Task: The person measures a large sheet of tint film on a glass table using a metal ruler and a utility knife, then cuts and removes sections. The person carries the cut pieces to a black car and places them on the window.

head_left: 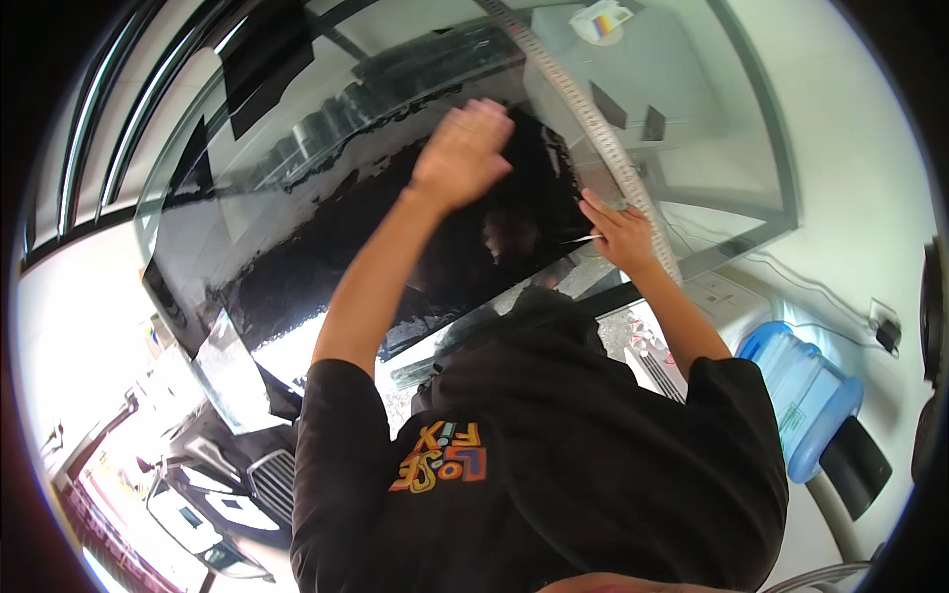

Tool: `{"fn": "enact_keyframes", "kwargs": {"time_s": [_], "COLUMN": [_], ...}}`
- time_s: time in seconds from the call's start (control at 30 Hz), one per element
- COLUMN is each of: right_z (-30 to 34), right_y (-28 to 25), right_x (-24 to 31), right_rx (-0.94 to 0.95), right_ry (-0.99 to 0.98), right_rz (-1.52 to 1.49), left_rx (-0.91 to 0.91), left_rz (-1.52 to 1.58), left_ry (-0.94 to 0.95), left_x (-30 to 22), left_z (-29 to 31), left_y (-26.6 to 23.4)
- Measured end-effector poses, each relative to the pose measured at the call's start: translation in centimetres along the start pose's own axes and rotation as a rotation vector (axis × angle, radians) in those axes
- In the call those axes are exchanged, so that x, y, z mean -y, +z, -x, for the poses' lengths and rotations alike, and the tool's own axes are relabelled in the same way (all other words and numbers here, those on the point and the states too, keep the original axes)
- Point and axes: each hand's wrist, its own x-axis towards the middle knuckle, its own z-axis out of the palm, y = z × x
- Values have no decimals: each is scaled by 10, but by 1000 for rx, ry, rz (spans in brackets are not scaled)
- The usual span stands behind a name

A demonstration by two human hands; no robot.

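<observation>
A sheet of glossy black film [395, 227] lies wrinkled and reflective across a glass tabletop [692, 74]. My left hand [462, 153] is over the film's upper middle, somewhat blurred, fingers stretched out and thumb apart, holding nothing. Whether it presses on the film I cannot tell. By the film's right edge, my right hand [625, 237] is closed on a thin pale tool [585, 239] whose tip points left over the film; its exact kind is too small to make out. A long ruler strip [583, 109] runs diagonally across the glass, passing beside my right hand.
Dark film scraps [267, 64] lie at the glass's upper left; smaller dark pieces [653, 124] and a white card [600, 22] are right of the ruler. A blue water bottle [801, 395] stands at right, near a wall socket with a plug [887, 334]. A vehicle [213, 504] is lower left.
</observation>
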Motion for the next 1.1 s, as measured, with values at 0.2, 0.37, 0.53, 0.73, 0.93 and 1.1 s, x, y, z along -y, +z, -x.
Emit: {"fn": "enact_keyframes", "kwargs": {"time_s": [0.2, 0.37, 0.53, 0.73, 0.93, 1.1], "right_z": [1, -13, 1, 2, -11, -56], "right_y": [5, 4, 10, 9, 17, 14], "right_x": [-8, -1, -3, -5, -26, 16], "right_rx": [15, 18, 125, 66, 23, -58], "right_ry": [-2, -60, 0, -20, 174, 168], "right_rz": [27, 34, 24, 58, 17, -46], "left_rx": [65, -79, -321, -777, -1549, -1544], "left_rz": [303, -61, -27, -421, 549, 646], "left_ry": [227, -225, -914, -1722, -2218, -2011], "left_x": [-31, 96, 114, 4, -74, -48], "left_z": [60, 127, 239, 465, 587, 578], "left_y": [11, 6, -24, -39, 3, 9]}}
